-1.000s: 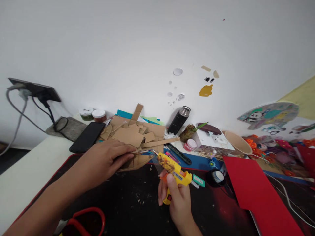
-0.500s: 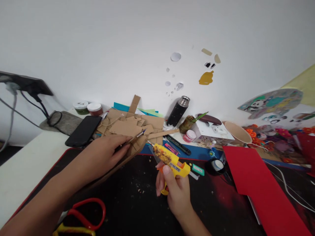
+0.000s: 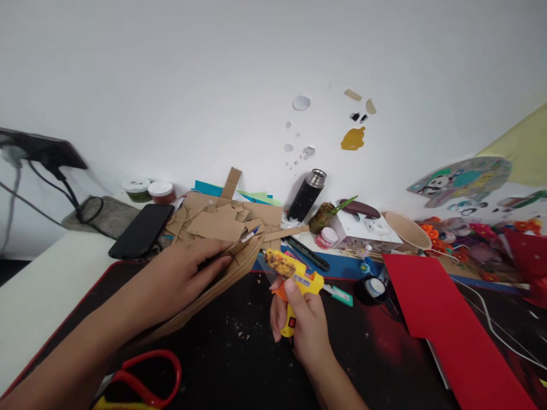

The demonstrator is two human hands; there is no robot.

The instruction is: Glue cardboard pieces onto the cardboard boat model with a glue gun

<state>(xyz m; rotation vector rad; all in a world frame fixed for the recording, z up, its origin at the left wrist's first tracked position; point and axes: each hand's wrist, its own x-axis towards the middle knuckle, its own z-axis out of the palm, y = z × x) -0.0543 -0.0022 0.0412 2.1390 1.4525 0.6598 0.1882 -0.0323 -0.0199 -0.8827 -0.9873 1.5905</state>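
My left hand (image 3: 194, 265) is closed, its thumb and fingers pinching at a brown cardboard piece (image 3: 231, 276) that slants up from the dark mat. A slim pen-like thing with a pale blue end (image 3: 250, 234) pokes out past the fingertips; whether the fingers grip it too is unclear. A yellow hot glue gun (image 3: 314, 283), its front stained dark, sits in my right hand (image 3: 305, 319), fingers wrapped round the handle. Its nozzle points up and left, close to the cardboard's right end. Red-and-yellow handled scissors (image 3: 171, 376) lie below my left forearm, partly out of frame.
Cardboard scraps (image 3: 217, 224) pile up behind my left hand, beside a black phone (image 3: 141, 230). A black flask (image 3: 305, 196) leans by the wall. Black cutter (image 3: 311, 253), green-ended tool (image 3: 342, 296) and red sheet (image 3: 431, 296) lie to the right, with a white cable (image 3: 487, 307).
The cardboard under my left hand has tilted up and shows more of its side. The glue gun has turned slightly, revealing more of its handle. The whole view has shifted a little.
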